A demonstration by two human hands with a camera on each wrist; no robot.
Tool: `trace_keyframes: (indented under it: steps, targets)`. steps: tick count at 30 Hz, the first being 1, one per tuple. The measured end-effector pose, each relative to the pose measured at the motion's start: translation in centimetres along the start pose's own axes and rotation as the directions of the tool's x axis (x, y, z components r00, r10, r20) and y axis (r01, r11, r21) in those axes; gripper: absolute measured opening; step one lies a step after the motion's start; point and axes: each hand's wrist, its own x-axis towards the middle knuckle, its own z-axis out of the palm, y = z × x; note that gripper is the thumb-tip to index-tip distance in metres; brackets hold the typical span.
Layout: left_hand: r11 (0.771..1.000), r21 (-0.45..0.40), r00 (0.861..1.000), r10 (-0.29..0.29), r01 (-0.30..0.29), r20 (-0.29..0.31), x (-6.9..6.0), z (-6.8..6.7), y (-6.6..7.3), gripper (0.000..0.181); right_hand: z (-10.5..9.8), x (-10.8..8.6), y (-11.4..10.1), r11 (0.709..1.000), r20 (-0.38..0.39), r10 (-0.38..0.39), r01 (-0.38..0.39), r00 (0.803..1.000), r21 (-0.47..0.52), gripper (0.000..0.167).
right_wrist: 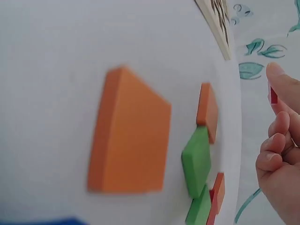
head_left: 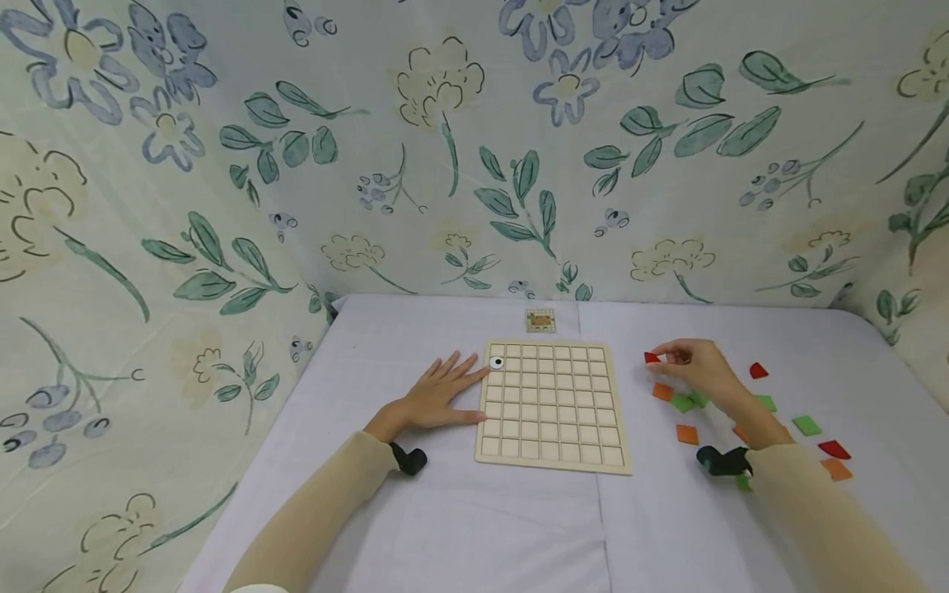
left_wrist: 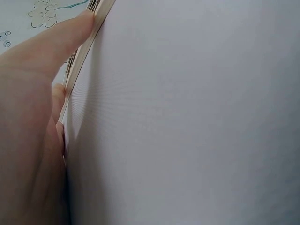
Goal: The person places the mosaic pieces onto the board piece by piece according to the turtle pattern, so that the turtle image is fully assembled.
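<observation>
A wooden grid board (head_left: 552,403) lies on the table, divided into small square cells. In its top left corner area sits a round white piece with a black dot (head_left: 497,362), like an eye. My left hand (head_left: 437,397) lies beside the board with fingers spread; the left wrist view shows its thumb (left_wrist: 70,35) against the board's edge. To the right of the board, my right hand (head_left: 700,375) pinches a small red tile (head_left: 651,357) between thumb and fingers, above the table. The right wrist view shows only a sliver of that red tile (right_wrist: 273,96).
Orange tiles (head_left: 687,434), green tiles (head_left: 806,425) and red tiles (head_left: 834,450) lie scattered under and around the right forearm. A small patterned card (head_left: 540,320) lies behind the board. Floral cloth (head_left: 445,206) hangs at the back and left of the table.
</observation>
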Motion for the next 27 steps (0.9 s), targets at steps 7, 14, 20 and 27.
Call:
trace_keyframes:
  steps: [7,14,20,27]
  targets:
    - [1.0,0.008,1.0,-0.009,0.009,0.004,0.1,-0.1,0.1,0.091,2.1,1.0,-2.9,0.999,-0.004,0.001,-0.001,1.0,0.04,0.032]
    - [1.0,0.009,1.0,-0.012,0.012,0.013,-0.1,-0.2,0.4,0.092,4.0,1.9,-5.5,0.997,0.0,-0.002,0.002,1.0,0.078,0.034]
    - [1.0,0.02,1.0,-0.011,0.011,0.011,-0.2,-0.2,0.4,0.092,6.2,3.0,-7.5,0.992,0.014,0.037,-0.038,0.999,0.12,0.034]
    - [1.0,0.01,1.0,0.007,-0.007,-0.008,-0.3,-0.4,0.6,0.09,8.9,4.0,-9.9,0.981,0.029,-0.004,-0.002,1.0,0.196,0.028]
